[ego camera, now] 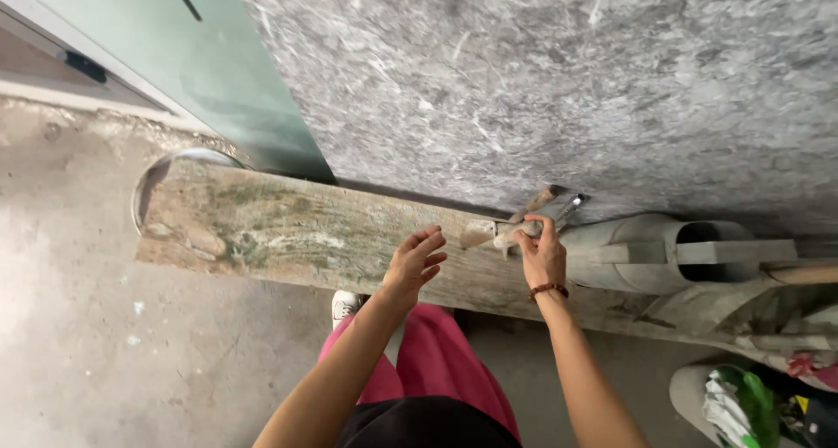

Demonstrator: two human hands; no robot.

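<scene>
1. A mortar-caked trowel (515, 225) lies near the middle of the view, at the far edge of a long wooden plank (288, 230). Its crusted blade points left along the plank, and its wooden handle rises up and to the right against the grey stone slab (559, 82).
2. The right hand (543, 254) is closed on the trowel. The fingers (534, 228) curl over the neck where blade meets handle, so the blade sticks out to the left of them and the handle runs up beyond them. A beaded bracelet (548, 289) sits on this wrist.
3. The left hand (412, 263) hovers above the plank, just left of the blade tip and not touching it. Its fingers (428, 243) are spread and slightly bent, holding nothing.
4. The plank is weathered, stained green and grey, and runs from the left side across to the right, low against the slab.
5. Just right of the right hand lies a grey metal pipe (663, 256) on its side, its open end facing up; flat grey bars cross over it.
6. The slab, mottled grey, fills the upper right. A green panel (218, 73) stands to its left.
7. Below the plank is dusty concrete floor (105, 352). The person's pink trousers (436, 361) and a white shoe (345, 305) show between the arms.
8. At the lower right corner sits a green and white bundle (733, 409), too unclear to identify.
</scene>
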